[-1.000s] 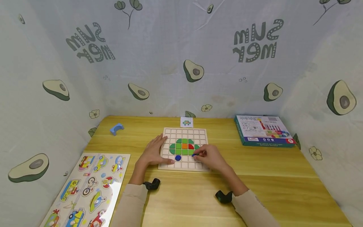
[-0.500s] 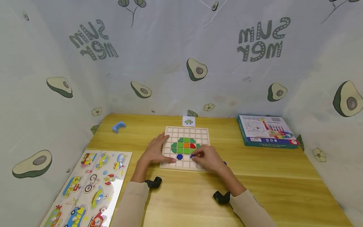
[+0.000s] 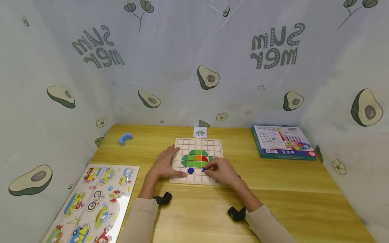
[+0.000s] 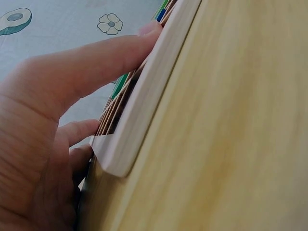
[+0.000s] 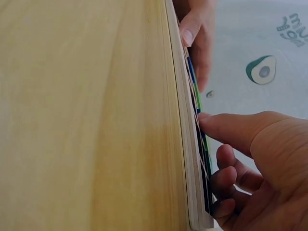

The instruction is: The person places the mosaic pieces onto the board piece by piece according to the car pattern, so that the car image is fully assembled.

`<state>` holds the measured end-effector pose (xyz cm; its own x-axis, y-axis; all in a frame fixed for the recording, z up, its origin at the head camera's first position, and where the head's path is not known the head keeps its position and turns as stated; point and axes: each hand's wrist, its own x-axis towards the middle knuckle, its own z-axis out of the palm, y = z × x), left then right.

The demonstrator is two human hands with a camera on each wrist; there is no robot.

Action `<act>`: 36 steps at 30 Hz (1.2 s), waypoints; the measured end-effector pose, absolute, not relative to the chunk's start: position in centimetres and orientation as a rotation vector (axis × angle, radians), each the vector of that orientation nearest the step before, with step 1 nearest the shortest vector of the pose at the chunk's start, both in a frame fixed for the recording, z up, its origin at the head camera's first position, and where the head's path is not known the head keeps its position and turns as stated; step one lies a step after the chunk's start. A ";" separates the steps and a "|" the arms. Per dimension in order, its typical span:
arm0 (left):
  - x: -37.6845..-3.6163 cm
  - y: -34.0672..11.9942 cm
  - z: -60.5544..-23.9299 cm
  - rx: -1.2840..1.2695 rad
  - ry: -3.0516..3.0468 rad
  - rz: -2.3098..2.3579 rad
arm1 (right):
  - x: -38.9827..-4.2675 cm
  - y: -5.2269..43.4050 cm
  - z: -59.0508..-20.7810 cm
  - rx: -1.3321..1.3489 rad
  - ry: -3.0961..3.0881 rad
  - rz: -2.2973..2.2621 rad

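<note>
A square wooden grid board point(image 3: 179, 141) lies on the table, bearing green, orange and red pieces in a domed shape. Below that shape sits a blue disc point(image 3: 190, 170). My left hand point(image 3: 164, 163) rests on the board's left side, fingers spread along the edge and thumb on the grid; in the left wrist view its thumb point(image 4: 110, 57) presses near the rim. My right hand point(image 3: 223, 170) pinches a second blue piece point(image 3: 204, 170) against the board, right of the first disc. That piece is partly hidden by the fingers; in the right wrist view the thumb point(image 5: 226, 127) touches it.
A small picture card point(image 3: 200, 132) lies behind the board. Another blue piece point(image 3: 239, 176) shows beside the right wrist. At left lie a vehicle puzzle board point(image 3: 121, 199) and a blue arch block point(image 3: 125, 138); at back right lies a flat box point(image 3: 282, 141).
My right hand has moved slightly left and nearer me along the board with the blue piece. Another blue piece has come into view beside that wrist. My left hand stays on the board.
</note>
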<state>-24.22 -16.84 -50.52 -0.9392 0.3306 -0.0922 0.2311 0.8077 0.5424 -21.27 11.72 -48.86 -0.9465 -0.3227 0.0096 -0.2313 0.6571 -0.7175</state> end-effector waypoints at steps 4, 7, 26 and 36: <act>-23.9 -16.8 -50.6 0.426 2.798 0.817 | -21.1 11.9 -48.8 -0.476 2.737 -1.188; -23.7 -16.7 -50.6 0.434 2.802 0.830 | -21.0 12.4 -48.7 -0.472 2.733 -1.197; -23.2 -16.8 -50.7 0.426 2.795 0.851 | -20.3 19.8 -48.9 -0.315 2.830 -1.165; -23.7 -16.8 -50.4 0.449 2.813 0.829 | -19.9 22.9 -48.9 -0.286 2.820 -1.099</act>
<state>-23.68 -16.75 -50.40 -0.9393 0.3335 -0.0807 0.2364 0.7995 0.5522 -19.90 22.90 -48.88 -0.9772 -0.2106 -0.0262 -0.1374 0.7219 -0.6783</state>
